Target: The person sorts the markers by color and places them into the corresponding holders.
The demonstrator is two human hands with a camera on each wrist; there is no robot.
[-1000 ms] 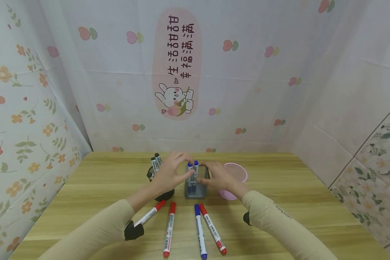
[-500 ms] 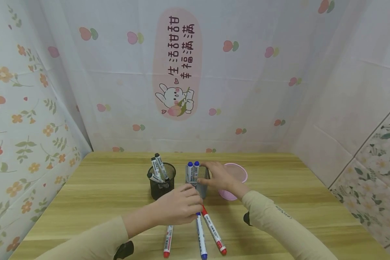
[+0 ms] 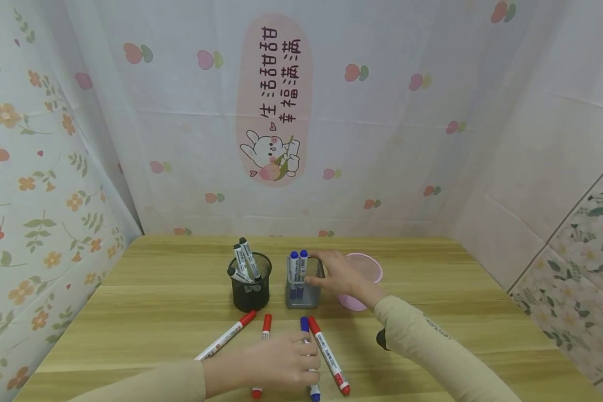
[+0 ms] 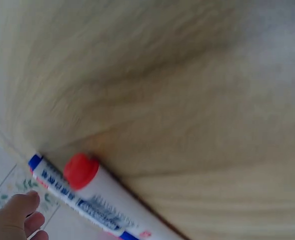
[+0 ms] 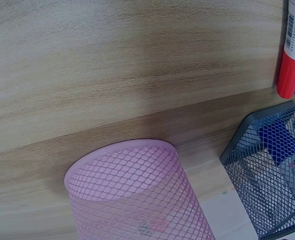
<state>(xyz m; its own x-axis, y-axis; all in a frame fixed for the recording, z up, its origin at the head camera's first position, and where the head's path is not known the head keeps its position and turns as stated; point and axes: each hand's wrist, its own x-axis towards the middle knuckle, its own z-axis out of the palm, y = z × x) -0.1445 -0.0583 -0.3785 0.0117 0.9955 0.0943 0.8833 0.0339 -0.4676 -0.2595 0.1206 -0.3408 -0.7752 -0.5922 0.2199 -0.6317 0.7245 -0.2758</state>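
In the head view my left hand (image 3: 276,363) is over the blue marker (image 3: 304,324), covering its middle. The left wrist view shows the thumb and fingers (image 4: 35,217) loosely bent beside the blue marker (image 4: 72,195), with a gap between them. My right hand (image 3: 339,272) grips the grey square mesh holder (image 3: 302,301) by its right side, thumb in front and fingers behind. Two blue-capped markers (image 3: 293,268) stand in that holder, also visible in the right wrist view (image 5: 267,185). A red marker (image 3: 331,357) lies just right of the blue one.
A black mesh cup (image 3: 251,296) with several black-capped markers stands left of the grey holder. A pink mesh cup (image 3: 353,302) is behind my right wrist. Two more red markers lie at the left, one angled (image 3: 226,338), one partly under my left hand (image 3: 267,324).
My left hand has moved down from the grey holder toward the near side, over the blue marker on the table. My right hand stays at the holder.
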